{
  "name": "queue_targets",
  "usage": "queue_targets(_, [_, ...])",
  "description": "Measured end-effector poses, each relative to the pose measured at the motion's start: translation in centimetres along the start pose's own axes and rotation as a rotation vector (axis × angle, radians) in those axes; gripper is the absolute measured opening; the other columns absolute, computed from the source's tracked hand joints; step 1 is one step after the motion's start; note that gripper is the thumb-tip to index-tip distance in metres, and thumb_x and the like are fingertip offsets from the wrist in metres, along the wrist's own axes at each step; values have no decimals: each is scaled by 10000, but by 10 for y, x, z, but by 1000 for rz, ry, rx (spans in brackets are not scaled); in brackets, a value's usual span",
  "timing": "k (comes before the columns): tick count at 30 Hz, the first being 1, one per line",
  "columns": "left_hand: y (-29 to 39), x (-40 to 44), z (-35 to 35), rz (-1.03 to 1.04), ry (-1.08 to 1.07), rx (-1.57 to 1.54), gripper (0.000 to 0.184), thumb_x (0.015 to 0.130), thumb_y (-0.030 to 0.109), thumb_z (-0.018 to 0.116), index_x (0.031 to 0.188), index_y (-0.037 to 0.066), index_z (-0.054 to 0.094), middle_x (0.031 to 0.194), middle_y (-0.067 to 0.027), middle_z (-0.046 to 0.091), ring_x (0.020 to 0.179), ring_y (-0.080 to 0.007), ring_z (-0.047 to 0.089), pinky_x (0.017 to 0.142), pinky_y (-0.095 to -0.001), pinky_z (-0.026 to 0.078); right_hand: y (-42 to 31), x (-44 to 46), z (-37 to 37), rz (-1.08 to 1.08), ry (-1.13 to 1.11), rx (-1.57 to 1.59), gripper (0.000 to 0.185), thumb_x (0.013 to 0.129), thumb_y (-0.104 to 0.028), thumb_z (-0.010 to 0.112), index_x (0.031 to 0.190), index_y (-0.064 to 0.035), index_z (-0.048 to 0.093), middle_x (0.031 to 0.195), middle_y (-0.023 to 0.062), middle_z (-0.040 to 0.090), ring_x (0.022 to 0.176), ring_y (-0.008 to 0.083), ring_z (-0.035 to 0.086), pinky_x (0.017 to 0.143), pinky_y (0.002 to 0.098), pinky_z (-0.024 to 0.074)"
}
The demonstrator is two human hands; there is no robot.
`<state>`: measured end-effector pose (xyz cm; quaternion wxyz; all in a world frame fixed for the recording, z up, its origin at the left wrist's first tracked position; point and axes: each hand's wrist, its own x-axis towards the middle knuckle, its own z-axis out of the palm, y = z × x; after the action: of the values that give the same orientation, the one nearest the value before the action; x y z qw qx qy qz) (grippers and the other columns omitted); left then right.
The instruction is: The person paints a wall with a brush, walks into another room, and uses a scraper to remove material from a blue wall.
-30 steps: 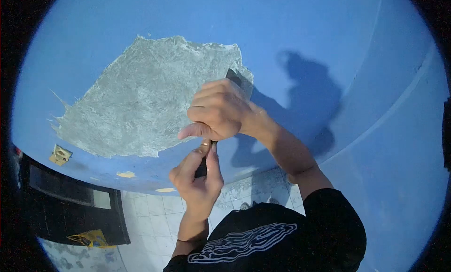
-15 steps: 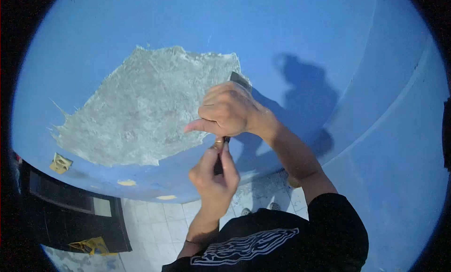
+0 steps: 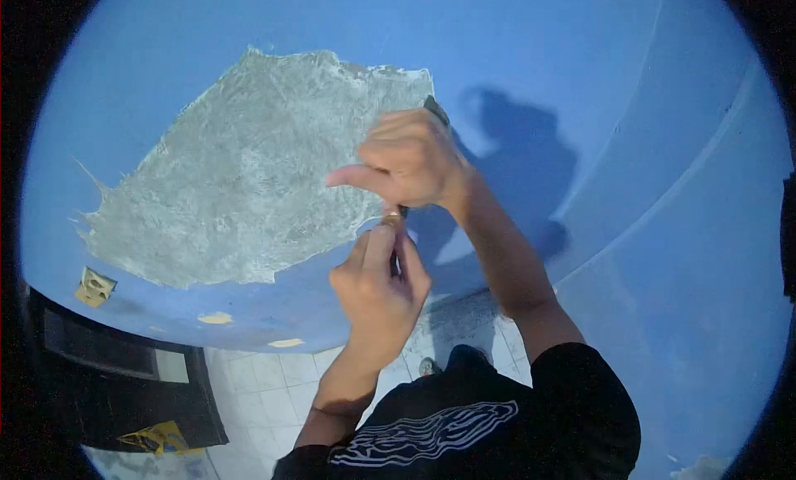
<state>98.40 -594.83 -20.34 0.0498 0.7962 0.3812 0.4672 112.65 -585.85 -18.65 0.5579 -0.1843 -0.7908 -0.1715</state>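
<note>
Both of my hands grip one scraper (image 3: 436,109), whose dark blade shows just above my right hand, at the right edge of a bare grey patch (image 3: 240,173) on the blue wall. My right hand (image 3: 408,158) is closed over the upper part of the tool, knuckles toward me, with its thumb sticking out to the left. Lower down, my left hand (image 3: 377,277) is wrapped round the handle, and its fingers almost meet the right hand. Most of the handle is hidden. Ragged, whitish paint edges border the patch.
Blue wall (image 3: 663,256) continues right past a curved-looking corner line. A torn-looking opening with a tan piece (image 3: 96,287) sits low on the left. Below are a dark piece of furniture (image 3: 124,364), yellow material (image 3: 156,438) and white floor tiles (image 3: 265,389).
The view has shifted, so the patch and both hands appear higher. The scraper blade sits slightly nearer the patch's upper right corner and shows narrower. Both hands keep their grip.
</note>
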Motion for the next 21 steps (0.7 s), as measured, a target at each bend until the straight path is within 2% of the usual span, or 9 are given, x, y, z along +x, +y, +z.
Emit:
queue_targets(2, [-5, -5, -5, -8, -2, -117, 90, 835, -46, 623, 912, -75, 661, 656, -137, 639, 541, -88, 545, 520, -232, 441, -3, 4, -1, 41, -10, -20, 540, 757, -252, 783, 470, -82, 358, 441, 32, 340, 386, 213, 348, 408, 346, 288])
queue_targets(4, [-4, -16, -12, 19, 129, -184, 48, 845, -26, 623, 870, -58, 648, 635, -180, 588, 531, -73, 514, 491, -250, 411, -19, 3, 7, 9, 36, 49, 548, 767, -268, 775, 468, -86, 355, 432, 24, 326, 385, 197, 327, 411, 343, 284])
queue_targets(5, [0, -19, -17, 16, 152, -189, 32, 838, -22, 631, 858, -47, 638, 631, -199, 559, 503, -102, 508, 480, -269, 398, -11, 5, 9, -2, 35, 43, 548, 767, -268, 775, 468, -86, 355, 432, 24, 326, 385, 197, 327, 411, 343, 284])
queue_targets(7, [1, -1, 3, 2, 125, -106, 40, 832, -28, 632, 866, -47, 640, 636, -192, 570, 497, -124, 523, 480, -274, 404, 3, 1, 16, -87, 145, 10, 564, 767, -290, 775, 460, -90, 345, 428, 27, 308, 381, 192, 310, 411, 334, 279])
queue_targets(9, [-2, -4, 11, -10, 105, -65, 82, 804, -40, 643, 886, -46, 640, 637, -183, 577, 487, -188, 555, 486, -287, 413, 2, -6, 4, -49, 67, -3, 564, 766, -292, 776, 461, -90, 346, 430, 27, 309, 381, 192, 309, 411, 332, 276])
queue_targets(13, [9, -18, 1, -31, 79, -99, 84, 795, -39, 650, 876, -38, 628, 634, -179, 567, 489, -218, 561, 480, -289, 407, -12, 2, 2, -41, 42, 55, 572, 763, -299, 776, 466, -83, 337, 442, 34, 310, 383, 196, 293, 410, 332, 252])
queue_targets(15, [15, -16, -6, -19, 166, -108, 137, 774, -48, 635, 906, -19, 612, 636, -114, 558, 483, -257, 547, 437, -332, 410, -2, 9, -1, -89, 95, 112, 571, 762, -293, 777, 468, -81, 336, 443, 37, 303, 384, 197, 285, 409, 333, 243])
queue_targets(18, [25, -6, 14, 28, 135, 20, 60, 792, -56, 644, 838, -32, 614, 631, -175, 559, 486, -211, 550, 468, -278, 399, 10, -1, -8, -68, 42, 49, 560, 759, -277, 779, 473, -74, 342, 446, 45, 305, 383, 198, 298, 404, 333, 246])
queue_targets(21, [15, -11, 9, 14, 110, -49, 88, 791, -65, 642, 876, -43, 644, 641, -181, 562, 484, -226, 542, 479, -285, 407, -3, -2, -11, -97, 27, 39, 534, 757, -240, 771, 474, -73, 350, 447, 48, 310, 386, 208, 324, 405, 339, 260])
